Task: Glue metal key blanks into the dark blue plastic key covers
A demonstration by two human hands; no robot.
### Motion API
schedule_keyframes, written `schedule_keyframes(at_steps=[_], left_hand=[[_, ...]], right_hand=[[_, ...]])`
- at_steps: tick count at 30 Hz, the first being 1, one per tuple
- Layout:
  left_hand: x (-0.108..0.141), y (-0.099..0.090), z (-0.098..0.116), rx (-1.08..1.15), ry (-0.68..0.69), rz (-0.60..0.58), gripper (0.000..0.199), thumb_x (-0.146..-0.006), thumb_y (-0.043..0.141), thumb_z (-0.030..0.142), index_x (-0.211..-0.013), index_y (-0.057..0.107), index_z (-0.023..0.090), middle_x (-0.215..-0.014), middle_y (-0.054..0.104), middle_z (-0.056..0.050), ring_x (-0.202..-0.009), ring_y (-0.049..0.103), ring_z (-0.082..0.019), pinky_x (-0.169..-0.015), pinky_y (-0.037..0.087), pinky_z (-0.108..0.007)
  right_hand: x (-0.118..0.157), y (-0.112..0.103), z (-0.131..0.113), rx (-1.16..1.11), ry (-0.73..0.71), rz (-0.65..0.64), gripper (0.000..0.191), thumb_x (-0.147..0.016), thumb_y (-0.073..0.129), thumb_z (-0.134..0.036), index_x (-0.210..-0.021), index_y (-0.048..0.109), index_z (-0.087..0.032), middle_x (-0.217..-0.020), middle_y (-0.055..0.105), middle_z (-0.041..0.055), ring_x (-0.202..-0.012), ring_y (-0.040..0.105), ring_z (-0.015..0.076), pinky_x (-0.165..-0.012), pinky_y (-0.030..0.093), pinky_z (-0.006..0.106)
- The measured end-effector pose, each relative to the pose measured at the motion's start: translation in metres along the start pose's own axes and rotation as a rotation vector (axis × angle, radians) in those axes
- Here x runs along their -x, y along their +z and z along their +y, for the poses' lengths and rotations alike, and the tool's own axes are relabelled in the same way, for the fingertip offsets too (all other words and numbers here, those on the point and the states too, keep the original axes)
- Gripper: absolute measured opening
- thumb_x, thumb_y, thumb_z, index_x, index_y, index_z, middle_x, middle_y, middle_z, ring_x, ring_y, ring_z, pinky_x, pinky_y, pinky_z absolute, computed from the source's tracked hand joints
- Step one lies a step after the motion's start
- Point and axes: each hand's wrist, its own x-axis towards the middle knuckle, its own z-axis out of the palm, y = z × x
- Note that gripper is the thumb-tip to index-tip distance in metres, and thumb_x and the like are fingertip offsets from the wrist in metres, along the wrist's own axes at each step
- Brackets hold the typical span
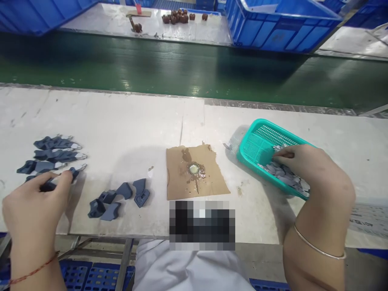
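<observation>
The left grip [36, 202] arched part-closed around a block [48, 186], left on the bench [127, 117]—firmness unclear. The right grip [313, 169] bunched its fingers over chips [281, 174] inside the basket [250, 163], right—any catch hidden; a light fingertip pinch seemed best for separating one.

Beyond the green belt [169, 68], brown pieces [182, 18] (mostly clustered) between two large blue crates [273, 32]

Teal perforated rectangular basket [256, 149]: smooth plastic. Blue-grey angular pieces [110, 211]: matt, apparently plastic. Flat brown cardboard sheet [178, 184]: rough-torn edge, glossy wet patches. Long green belt [169, 66]: smooth, glossy.
</observation>
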Motion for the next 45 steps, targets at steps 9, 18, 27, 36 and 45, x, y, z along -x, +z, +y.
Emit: schedule_keyframes(at_steps=[9, 18, 27, 36, 45], left_hand=[[0.002, -0.002, 0.005, -0.035, 0.118, -0.171, 0.056, -0.092, 0.055, 0.066, -0.125, 0.059, 0.021, -0.135, 0.061, -0.015, -0.118, 0.062, -0.042, -0.089, 0.057, -0.053], [0.020, 0.007, -0.010, 0.094, 0.312, 0.046, 0.054, -0.096, 0.058, 0.051, -0.131, 0.062, 0.009, -0.145, 0.054, -0.025, -0.141, 0.049, -0.043, -0.122, 0.035, -0.060], [0.062, 0.008, -0.001, 0.264, 0.557, -0.376, 0.037, -0.098, 0.059, 0.044, -0.132, 0.059, 0.028, -0.140, 0.061, -0.013, -0.130, 0.054, -0.038, -0.107, 0.045, -0.055], [0.069, 0.022, 0.012, 0.301, 0.664, -0.351, 0.031, -0.100, 0.057, 0.036, -0.129, 0.060, 0.029, -0.133, 0.065, -0.012, -0.125, 0.058, -0.036, -0.106, 0.042, -0.055], [0.056, 0.012, 0.025, 0.218, 0.765, -0.455, 0.031, -0.101, 0.053, 0.044, -0.123, 0.064, 0.027, -0.120, 0.067, -0.009, -0.107, 0.064, -0.034, -0.090, 0.053, -0.050]], right_hand=[[0.001, -0.001, -0.005, 0.069, 0.102, -0.045, 0.011, -0.067, 0.079, -0.022, -0.059, 0.074, -0.027, -0.067, 0.073, 0.0077, -0.045, 0.055, 0.0204, -0.046, 0.043, 0.035], [-0.005, 0.000, 0.002, 0.058, 0.098, -0.111, 0.020, -0.067, 0.084, -0.022, -0.053, 0.072, -0.028, -0.057, 0.070, 0.0076, -0.039, 0.052, 0.0183, -0.043, 0.042, 0.035], [0.015, 0.001, -0.033, -0.434, -0.111, 0.359, 0.012, -0.078, 0.078, -0.025, -0.088, 0.072, -0.024, -0.081, 0.075, 0.0061, -0.072, 0.068, 0.0203, -0.070, 0.053, 0.037], [0.054, 0.035, -0.091, -0.777, -0.736, 0.021, 0.009, -0.092, 0.073, -0.026, -0.098, 0.080, -0.027, -0.086, 0.076, 0.0006, -0.073, 0.065, 0.0150, -0.069, 0.050, 0.030], [0.062, 0.064, -0.112, -1.038, -0.620, -0.317, 0.015, -0.097, 0.066, -0.033, -0.101, 0.073, -0.020, -0.088, 0.076, 0.0033, -0.076, 0.069, 0.0160, -0.070, 0.054, 0.028]])
